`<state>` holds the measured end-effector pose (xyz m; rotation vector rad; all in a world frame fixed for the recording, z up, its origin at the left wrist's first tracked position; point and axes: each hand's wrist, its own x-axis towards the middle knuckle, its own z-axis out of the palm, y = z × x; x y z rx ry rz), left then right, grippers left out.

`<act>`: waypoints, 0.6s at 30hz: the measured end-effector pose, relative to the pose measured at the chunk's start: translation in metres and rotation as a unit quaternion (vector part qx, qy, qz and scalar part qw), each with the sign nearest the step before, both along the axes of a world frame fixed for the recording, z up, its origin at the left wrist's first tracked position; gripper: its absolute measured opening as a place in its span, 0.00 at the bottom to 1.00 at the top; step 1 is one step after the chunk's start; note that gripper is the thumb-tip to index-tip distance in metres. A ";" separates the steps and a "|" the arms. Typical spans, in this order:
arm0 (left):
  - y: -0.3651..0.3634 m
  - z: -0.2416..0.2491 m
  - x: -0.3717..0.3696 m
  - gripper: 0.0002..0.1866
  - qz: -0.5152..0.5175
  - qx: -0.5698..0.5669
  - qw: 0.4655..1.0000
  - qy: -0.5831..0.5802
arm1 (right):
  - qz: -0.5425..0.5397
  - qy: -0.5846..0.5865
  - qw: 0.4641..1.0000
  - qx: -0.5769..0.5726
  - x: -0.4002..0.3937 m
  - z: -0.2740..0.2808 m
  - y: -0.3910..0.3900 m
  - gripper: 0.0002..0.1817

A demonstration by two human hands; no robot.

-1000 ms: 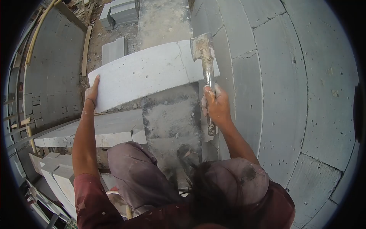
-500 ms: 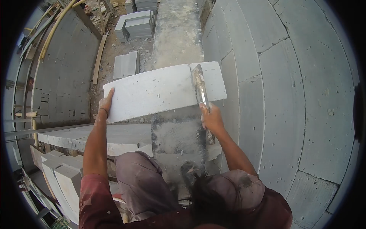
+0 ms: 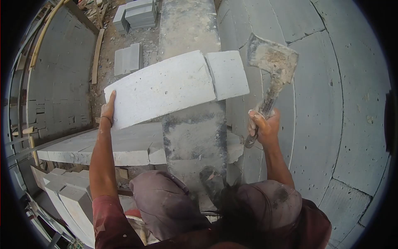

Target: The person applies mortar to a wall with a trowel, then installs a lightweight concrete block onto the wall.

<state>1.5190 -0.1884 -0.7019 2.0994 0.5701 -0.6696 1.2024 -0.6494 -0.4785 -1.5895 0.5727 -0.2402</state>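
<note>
A long white lightweight concrete block [image 3: 161, 89] lies across a dusty plank, split near its right end. The smaller cut-off piece [image 3: 228, 74] rests beside it, with a rough crack between the two. My left hand [image 3: 108, 109] grips the left end of the long block, thumb on top and the other fingers hidden behind the edge. In my right hand [image 3: 265, 124] is a hatchet [image 3: 273, 58], its fist closed round the handle. The hatchet's mortar-crusted head is raised to the right of the cut-off piece, apart from it.
A block wall [image 3: 315, 103] rises close on my right. The dusty plank [image 3: 195, 137] runs away ahead, between my knees. A low course of blocks [image 3: 99, 145] crosses at left, with stacked blocks [image 3: 70, 195] below it. More blocks [image 3: 137, 14] stand on rubble ahead.
The hatchet has lifted off the block and swung up to the right in my right hand. The crack has widened, and the right piece now sits apart. My left hand keeps its hold.
</note>
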 end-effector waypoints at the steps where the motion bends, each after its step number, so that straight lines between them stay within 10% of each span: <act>1: 0.000 0.005 -0.001 0.66 0.002 0.003 1.000 0.002 | 0.025 0.066 0.994 0.084 -0.026 -0.023 0.001 0.11; 8: 0.002 0.006 -0.003 0.58 -0.009 -0.177 0.980 0.086 | 0.153 0.314 0.864 0.364 -0.141 -0.152 0.011 0.08; 11: 0.005 0.019 -0.022 0.54 0.002 -0.242 0.965 0.097 | 0.241 0.410 0.842 0.252 -0.136 -0.172 0.004 0.08; 14: 0.022 0.012 -0.040 0.53 0.023 -0.252 0.964 0.078 | 0.335 0.377 0.808 -0.304 -0.130 -0.161 0.006 0.21; 18: 0.037 0.008 -0.079 0.53 0.062 -0.297 0.949 0.081 | 0.342 0.458 0.739 -0.358 -0.113 -0.144 0.010 0.24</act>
